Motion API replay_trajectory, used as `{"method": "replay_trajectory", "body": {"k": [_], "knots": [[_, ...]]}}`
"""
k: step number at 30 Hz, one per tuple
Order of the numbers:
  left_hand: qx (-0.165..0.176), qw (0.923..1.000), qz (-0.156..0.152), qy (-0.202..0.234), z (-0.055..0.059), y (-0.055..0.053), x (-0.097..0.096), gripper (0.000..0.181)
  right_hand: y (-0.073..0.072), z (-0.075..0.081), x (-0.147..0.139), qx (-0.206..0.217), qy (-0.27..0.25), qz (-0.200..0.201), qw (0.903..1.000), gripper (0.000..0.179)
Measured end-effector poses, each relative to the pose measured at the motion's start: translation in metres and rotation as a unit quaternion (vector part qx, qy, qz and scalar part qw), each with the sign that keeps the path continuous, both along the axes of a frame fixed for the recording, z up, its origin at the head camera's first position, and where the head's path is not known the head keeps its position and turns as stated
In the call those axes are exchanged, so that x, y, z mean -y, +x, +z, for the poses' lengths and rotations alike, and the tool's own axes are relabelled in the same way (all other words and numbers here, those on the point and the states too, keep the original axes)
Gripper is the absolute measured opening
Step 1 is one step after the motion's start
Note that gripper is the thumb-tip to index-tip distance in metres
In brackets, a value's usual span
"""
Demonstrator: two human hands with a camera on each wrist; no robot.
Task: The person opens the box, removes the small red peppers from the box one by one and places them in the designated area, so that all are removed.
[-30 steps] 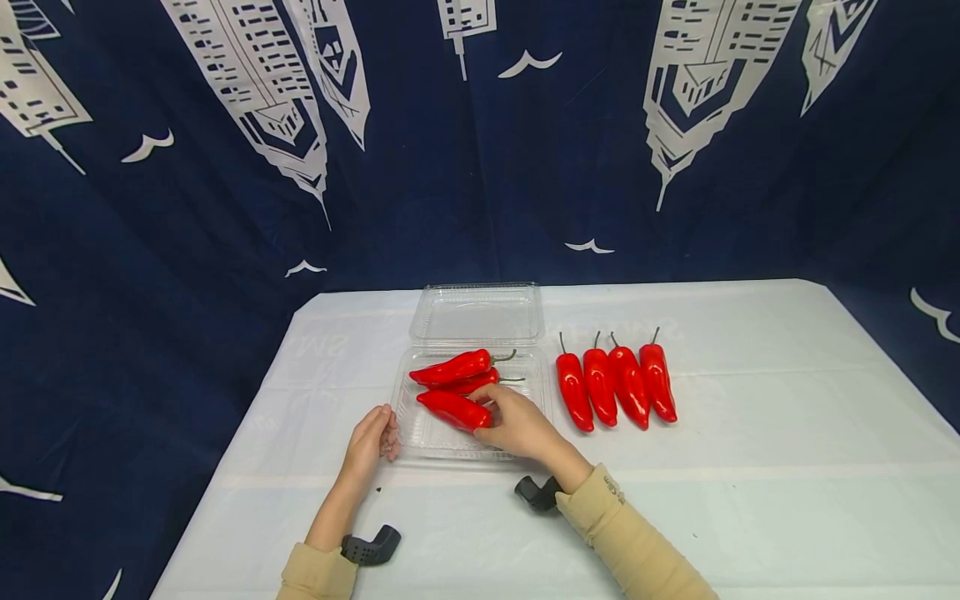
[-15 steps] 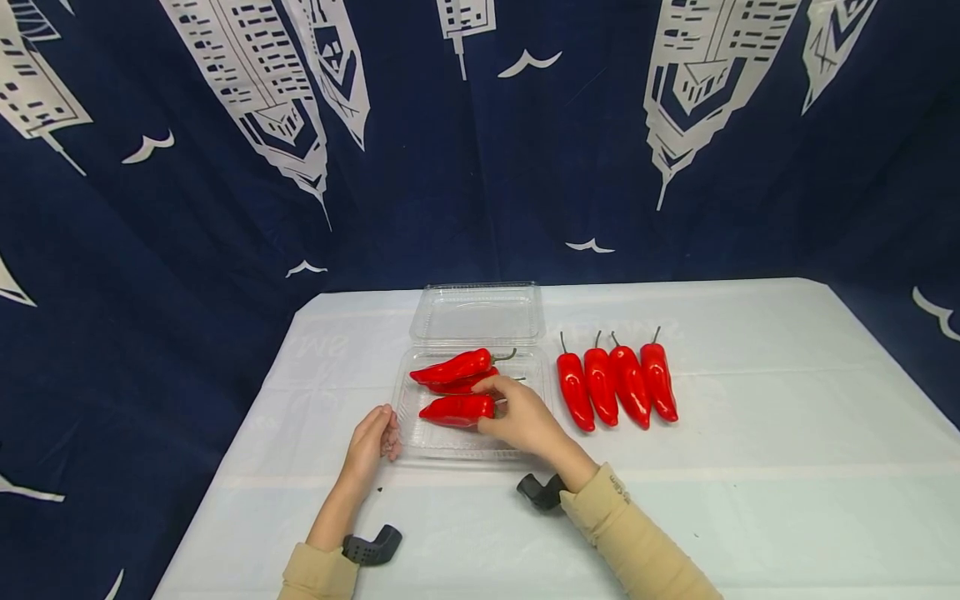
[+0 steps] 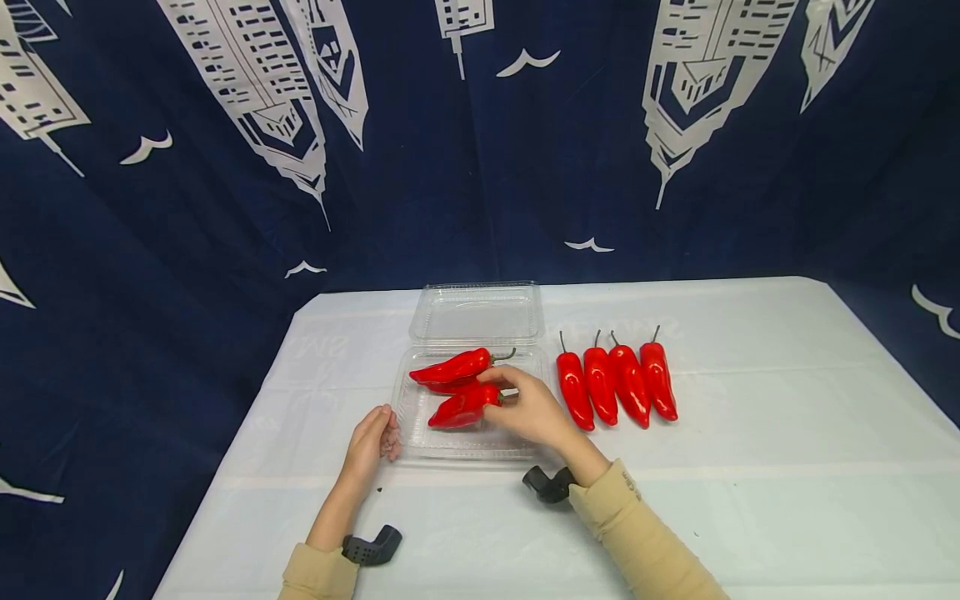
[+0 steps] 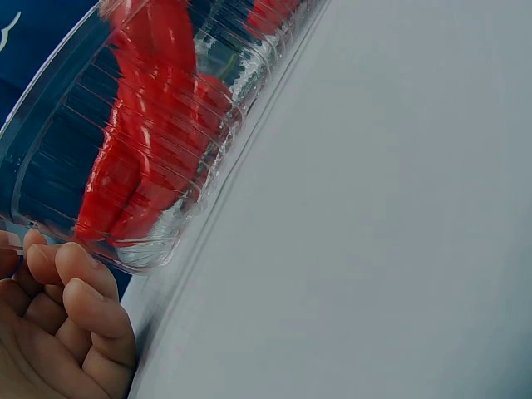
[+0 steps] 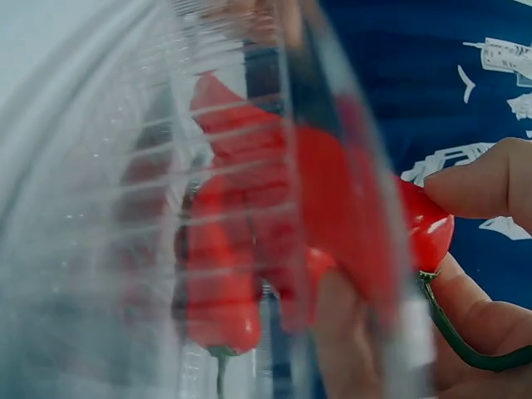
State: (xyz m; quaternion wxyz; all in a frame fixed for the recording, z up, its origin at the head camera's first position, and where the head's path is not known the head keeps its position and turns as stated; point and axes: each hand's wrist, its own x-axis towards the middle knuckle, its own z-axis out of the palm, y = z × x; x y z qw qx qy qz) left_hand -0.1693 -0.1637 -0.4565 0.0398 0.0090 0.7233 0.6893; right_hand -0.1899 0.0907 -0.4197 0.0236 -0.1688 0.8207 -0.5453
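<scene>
A clear plastic clamshell container point(image 3: 465, 455) lies open on the table, holding two red chili peppers, one on top point(image 3: 450, 367) and one partly hidden below it point(image 3: 444, 387). My right hand point(image 3: 531, 410) pinches a third red pepper point(image 3: 459, 408) near its stem end, over the container's front half. In the right wrist view thumb and fingers close on this pepper point(image 5: 428, 224), its green stem point(image 5: 465, 356) curving out. My left hand point(image 3: 371, 437) holds the container's left edge. The left wrist view shows its curled fingers point(image 4: 79, 278) at the rim, red peppers point(image 4: 150, 150) behind the ribbed wall.
Several red peppers point(image 3: 573, 392) stand in a row right of the container, stems pointing away. The container's transparent lid point(image 3: 478, 315) is folded back behind it. A white cloth point(image 3: 750, 483) covers the table, and a dark blue printed curtain point(image 3: 480, 183) hangs behind.
The pinched pepper has turned and shifted slightly right and back, its stem end now higher. My right hand has moved slightly right and away. My left hand and the container have stayed put.
</scene>
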Motion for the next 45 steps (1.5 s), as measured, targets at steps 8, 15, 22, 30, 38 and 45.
{"method": "replay_trajectory", "body": {"k": [8, 15, 22, 30, 38, 45], "knots": [[-0.001, 1.0000, 0.002, 0.003, 0.004, 0.002, -0.002, 0.029, 0.001, 0.009, -0.009, 0.001, -0.039, 0.007, 0.9992, 0.036], [-0.002, 1.0000, 0.002, 0.009, 0.002, 0.001, -0.001, 0.028, 0.002, 0.016, -0.017, -0.018, -0.059, 0.016, 0.9980, 0.038], [-0.003, 1.0000, 0.001, 0.006, 0.002, 0.001, -0.001, 0.028, 0.003, 0.024, -0.025, -0.019, -0.086, 0.006, 0.9961, 0.038], [-0.003, 0.9999, 0.001, 0.010, 0.001, 0.000, -0.001, 0.028, 0.003, 0.032, -0.035, -0.009, -0.104, -0.030, 0.9941, 0.037], [-0.002, 0.9999, 0.002, 0.011, 0.001, 0.000, -0.001, 0.028, 0.003, 0.040, -0.049, -0.020, -0.090, -0.075, 0.9928, 0.036], [0.001, 0.9999, 0.006, 0.015, 0.002, 0.001, -0.001, 0.028, 0.004, 0.047, -0.063, -0.005, -0.094, -0.122, 0.9880, 0.039]]}}
